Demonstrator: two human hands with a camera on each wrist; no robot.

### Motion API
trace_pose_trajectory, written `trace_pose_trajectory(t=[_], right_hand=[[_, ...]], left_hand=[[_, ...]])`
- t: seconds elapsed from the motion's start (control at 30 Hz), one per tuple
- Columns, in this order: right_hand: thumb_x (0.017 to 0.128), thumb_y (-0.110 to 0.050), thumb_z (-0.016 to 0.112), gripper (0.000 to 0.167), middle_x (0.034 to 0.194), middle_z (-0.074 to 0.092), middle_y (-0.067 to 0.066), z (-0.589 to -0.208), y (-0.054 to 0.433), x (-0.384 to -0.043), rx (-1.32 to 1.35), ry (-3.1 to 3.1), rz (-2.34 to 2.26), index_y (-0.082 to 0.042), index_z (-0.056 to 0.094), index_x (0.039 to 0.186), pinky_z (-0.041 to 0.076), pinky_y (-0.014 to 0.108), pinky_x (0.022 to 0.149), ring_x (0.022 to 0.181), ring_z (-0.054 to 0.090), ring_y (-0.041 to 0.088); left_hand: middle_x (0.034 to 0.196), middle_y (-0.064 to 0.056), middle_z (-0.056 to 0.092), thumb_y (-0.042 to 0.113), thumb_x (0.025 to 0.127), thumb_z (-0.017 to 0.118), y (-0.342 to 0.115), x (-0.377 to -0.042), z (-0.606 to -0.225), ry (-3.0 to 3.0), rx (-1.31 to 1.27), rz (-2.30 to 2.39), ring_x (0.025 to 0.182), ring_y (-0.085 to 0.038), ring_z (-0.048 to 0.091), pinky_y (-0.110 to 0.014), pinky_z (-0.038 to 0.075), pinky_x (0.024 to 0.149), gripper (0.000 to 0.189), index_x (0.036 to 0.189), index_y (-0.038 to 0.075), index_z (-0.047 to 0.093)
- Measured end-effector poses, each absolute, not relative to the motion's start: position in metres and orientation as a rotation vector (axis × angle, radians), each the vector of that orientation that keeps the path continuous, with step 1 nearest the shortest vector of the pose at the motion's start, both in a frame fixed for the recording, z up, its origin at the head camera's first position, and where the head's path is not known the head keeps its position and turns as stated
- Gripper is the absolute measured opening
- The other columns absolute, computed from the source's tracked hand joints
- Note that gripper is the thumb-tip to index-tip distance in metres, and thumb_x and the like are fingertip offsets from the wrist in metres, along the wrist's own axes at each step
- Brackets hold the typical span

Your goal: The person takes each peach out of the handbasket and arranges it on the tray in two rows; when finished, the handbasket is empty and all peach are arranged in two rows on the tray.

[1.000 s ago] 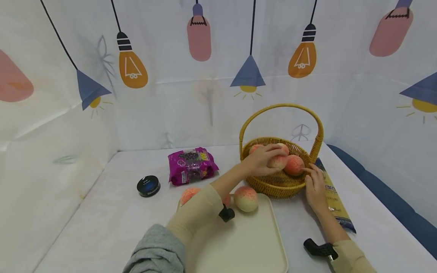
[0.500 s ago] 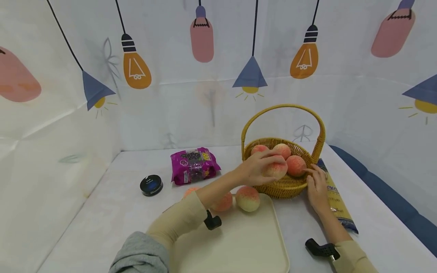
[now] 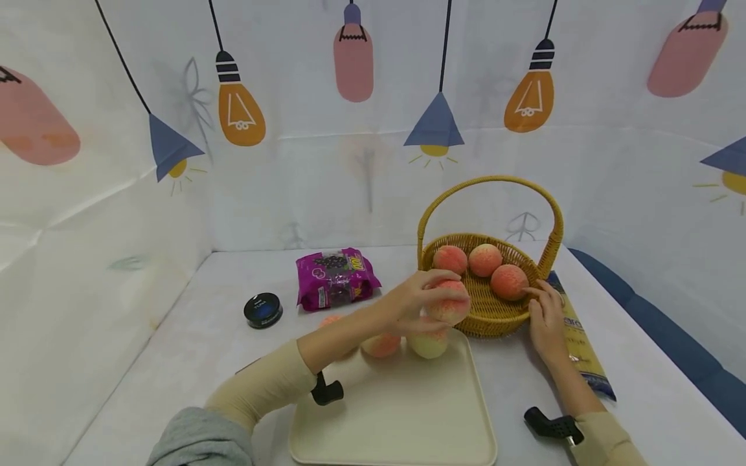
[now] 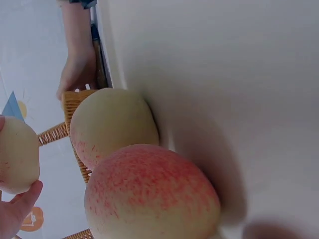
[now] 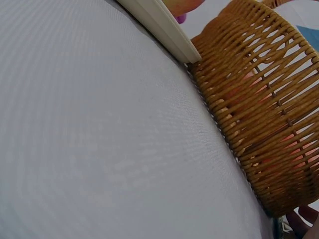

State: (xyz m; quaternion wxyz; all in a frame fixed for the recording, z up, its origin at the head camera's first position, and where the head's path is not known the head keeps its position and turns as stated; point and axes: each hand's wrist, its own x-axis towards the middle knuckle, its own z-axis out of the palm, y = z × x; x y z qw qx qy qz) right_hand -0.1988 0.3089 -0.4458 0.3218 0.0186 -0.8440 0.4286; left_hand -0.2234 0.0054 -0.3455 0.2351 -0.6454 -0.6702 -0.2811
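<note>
My left hand [image 3: 410, 304] grips a pink and cream peach [image 3: 450, 307], with its fingers over the top and its thumb beneath. This peach is in the air over the far edge of a cream tray [image 3: 396, 421], left of the basket's front. Three peaches stand along the tray's far end, the right one a pale peach [image 3: 429, 345] partly behind my thumb; my wrist covers much of the others. Inside a wicker basket [image 3: 486, 329] lie three more, among them a red peach [image 3: 509, 283]. My right hand [image 3: 546, 320] holds the basket's right rim.
A purple snack bag [image 3: 335, 279] and a round black tin [image 3: 263, 310] lie left of the basket. Beside my right forearm is a yellow and blue packet [image 3: 585, 353]. The basket's tall handle [image 3: 492, 178] arches above it, and a printed cloth hangs behind the table.
My left hand has lifted a peach from the basket and carried it left and toward me, over the tray's far end. The right hand stays at the rim.
</note>
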Motion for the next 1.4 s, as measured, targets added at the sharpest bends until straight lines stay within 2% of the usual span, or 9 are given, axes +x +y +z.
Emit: trace_pose_trajectory(t=[0.13, 0.33, 0.57, 0.83, 1.1, 1.27, 1.4], right_hand=[[0.095, -0.012, 0.031, 0.034, 0.141, 0.030, 0.018, -0.447, 0.310, -0.198, 0.053, -2.216, 1.132, 0.006, 0.054, 0.113, 0.011, 0.055, 0.104, 0.131, 0.021, 0.034], [0.095, -0.012, 0.031, 0.034, 0.142, 0.029, 0.017, -0.446, 0.309, -0.198, 0.050, -2.231, 1.139, 0.006, 0.053, 0.115, 0.010, 0.055, 0.105, 0.132, 0.020, 0.033], [0.096, -0.013, 0.030, 0.035, 0.143, 0.027, 0.015, -0.440, 0.306, -0.198, 0.044, -2.240, 1.157, 0.005, 0.053, 0.115, 0.009, 0.055, 0.105, 0.132, 0.019, 0.032], [0.096, -0.012, 0.030, 0.035, 0.143, 0.027, 0.016, -0.440, 0.306, -0.196, 0.046, -2.238, 1.177, 0.006, 0.052, 0.116, 0.009, 0.054, 0.105, 0.133, 0.018, 0.031], [0.095, -0.012, 0.029, 0.035, 0.143, 0.027, 0.016, -0.440, 0.309, -0.196, 0.022, -2.244, 1.157, 0.005, 0.052, 0.116, 0.008, 0.054, 0.105, 0.133, 0.018, 0.032], [0.096, -0.013, 0.029, 0.036, 0.143, 0.027, 0.015, -0.441, 0.310, -0.197, 0.021, -2.249, 1.152, 0.005, 0.052, 0.116, 0.008, 0.054, 0.106, 0.133, 0.019, 0.032], [0.096, -0.013, 0.030, 0.035, 0.142, 0.028, 0.016, -0.442, 0.310, -0.198, 0.043, -2.236, 1.156, 0.007, 0.052, 0.115, 0.009, 0.053, 0.106, 0.133, 0.019, 0.032]], left_hand=[[0.127, -0.009, 0.045, 0.026, 0.074, 0.075, -0.010, -0.212, -0.348, -1.856, -1.745, -0.776, 0.116, -0.017, 0.040, -0.027, 0.030, 0.097, 0.050, 0.119, 0.016, 0.056], [0.130, -0.011, 0.043, 0.026, 0.080, 0.069, -0.034, -0.193, -0.351, -1.970, -1.675, -0.701, 0.123, -0.020, 0.037, -0.032, 0.028, 0.102, 0.037, 0.116, 0.021, 0.061], [0.129, -0.015, 0.046, 0.023, 0.076, 0.073, -0.059, -0.184, -0.355, -1.943, -1.613, -0.725, 0.120, -0.024, 0.042, -0.032, 0.034, 0.098, 0.039, 0.113, 0.020, 0.062], [0.133, -0.012, 0.042, 0.032, 0.082, 0.067, -0.092, -0.165, -0.362, -2.049, -1.450, -0.749, 0.120, -0.023, 0.042, -0.032, 0.043, 0.091, 0.037, 0.118, 0.024, 0.059], [0.133, -0.012, 0.044, 0.022, 0.078, 0.068, -0.114, -0.151, -0.358, -1.978, -1.315, -0.778, 0.117, -0.027, 0.044, -0.039, 0.042, 0.092, 0.043, 0.118, 0.018, 0.056], [0.133, -0.008, 0.044, 0.027, 0.084, 0.063, -0.128, -0.140, -0.366, -2.031, -1.263, -0.784, 0.115, -0.024, 0.045, -0.035, 0.042, 0.090, 0.038, 0.120, 0.018, 0.056], [0.130, -0.008, 0.047, 0.029, 0.085, 0.062, -0.137, -0.133, -0.375, -2.053, -1.235, -0.777, 0.115, -0.025, 0.045, -0.030, 0.039, 0.093, 0.039, 0.122, 0.016, 0.057]])
